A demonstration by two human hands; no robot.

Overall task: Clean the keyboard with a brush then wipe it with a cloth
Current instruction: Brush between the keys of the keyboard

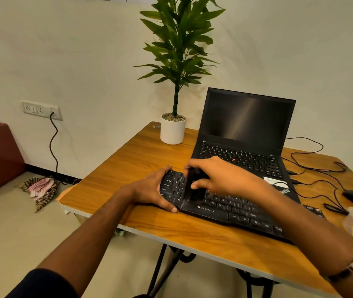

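My right hand point(218, 177) grips the brush point(192, 186) on the keyboard point(225, 208); my left hand point(152, 189) clasps its end, laptop point(246, 134) just beyond.

— What do we have in front of us?

— We see a black keyboard point(225, 206) lying flat on the wooden table point(128, 164), set at a slant, its left end farther from us than its right. White legends mark the keys, and a white brand name sits on the front edge.

— And the brush?

— We see a dark, narrow brush point(191, 186) standing almost upright over the keyboard's left part, its lower end down on the keys, blurred.

— The cloth?

— A checked cloth point(40, 189) lies crumpled on the floor, left of the table.
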